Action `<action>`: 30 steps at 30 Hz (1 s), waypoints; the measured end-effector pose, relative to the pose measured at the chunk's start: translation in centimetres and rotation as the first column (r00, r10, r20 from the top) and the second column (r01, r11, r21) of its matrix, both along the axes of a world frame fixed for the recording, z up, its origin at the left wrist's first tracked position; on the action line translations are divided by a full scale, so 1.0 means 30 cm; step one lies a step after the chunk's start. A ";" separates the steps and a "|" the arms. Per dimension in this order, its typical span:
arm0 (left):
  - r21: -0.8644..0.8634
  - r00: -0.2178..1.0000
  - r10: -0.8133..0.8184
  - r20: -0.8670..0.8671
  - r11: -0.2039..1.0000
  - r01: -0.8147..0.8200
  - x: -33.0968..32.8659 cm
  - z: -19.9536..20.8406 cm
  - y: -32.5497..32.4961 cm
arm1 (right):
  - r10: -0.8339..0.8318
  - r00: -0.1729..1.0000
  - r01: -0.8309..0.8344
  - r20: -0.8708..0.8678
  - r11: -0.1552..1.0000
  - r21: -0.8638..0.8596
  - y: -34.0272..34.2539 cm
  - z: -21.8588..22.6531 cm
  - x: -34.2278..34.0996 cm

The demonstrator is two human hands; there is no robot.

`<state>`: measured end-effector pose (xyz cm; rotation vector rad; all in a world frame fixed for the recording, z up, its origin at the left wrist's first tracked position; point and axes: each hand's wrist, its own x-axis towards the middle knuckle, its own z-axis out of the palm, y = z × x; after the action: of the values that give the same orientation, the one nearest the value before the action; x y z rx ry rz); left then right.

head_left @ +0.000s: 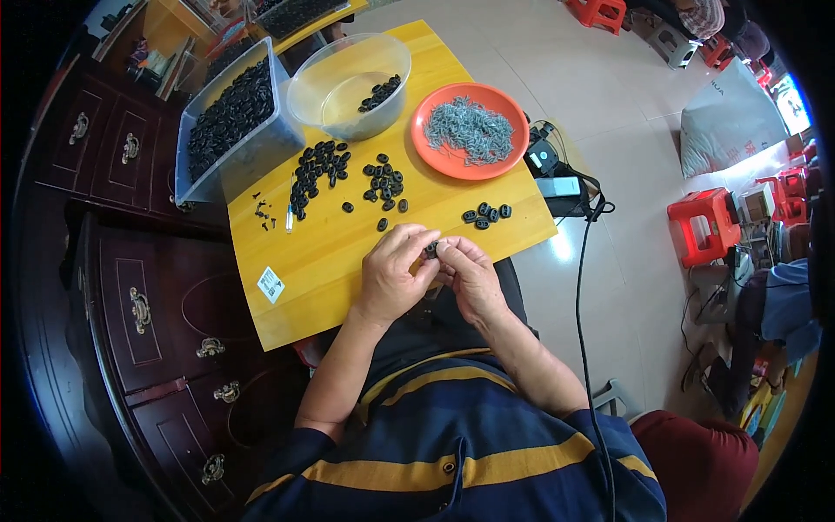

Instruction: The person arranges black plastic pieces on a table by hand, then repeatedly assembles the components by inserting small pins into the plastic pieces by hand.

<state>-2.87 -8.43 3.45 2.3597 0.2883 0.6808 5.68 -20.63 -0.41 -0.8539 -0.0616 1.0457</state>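
Close to the table's front edge, my left hand (396,274) and my right hand (470,277) meet, fingertips pinched on a small black oval plastic part (430,250). My fingers hide much of it. Just beyond my right hand lie several similar black parts (487,215) in a small cluster. Farther off, a looser group of black parts (383,181) and a denser pile (318,169) spread over the yellow table (322,261). An orange plate (461,172) at the far right holds a heap of thin silvery screws or pins (470,132).
A clear round tub (317,109) with some black parts and a bin (248,157) full of them stand at the back left. Small black bits (263,213), a slim screwdriver-like tool (290,219) and a white label (270,284) lie leftward. A black cable (583,322) hangs right.
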 end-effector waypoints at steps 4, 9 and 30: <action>-0.041 1.000 -0.022 0.000 0.999 0.022 0.005 0.004 0.003 | 0.011 0.999 -0.011 -0.032 1.000 0.016 -0.005 -0.018 0.010; -0.044 0.999 -0.036 -0.023 0.998 0.035 0.010 0.003 0.004 | 0.014 1.000 -0.014 -0.016 1.000 0.010 -0.012 -0.017 0.019; -0.207 0.995 -0.060 -0.081 0.977 0.042 0.076 0.032 -0.043 | -0.138 0.988 0.141 0.076 0.989 -0.035 -0.051 -0.016 0.027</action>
<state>-0.59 -9.72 4.40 2.1941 0.3191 0.5003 6.49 -22.16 -0.90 -0.9202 -0.0421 0.8872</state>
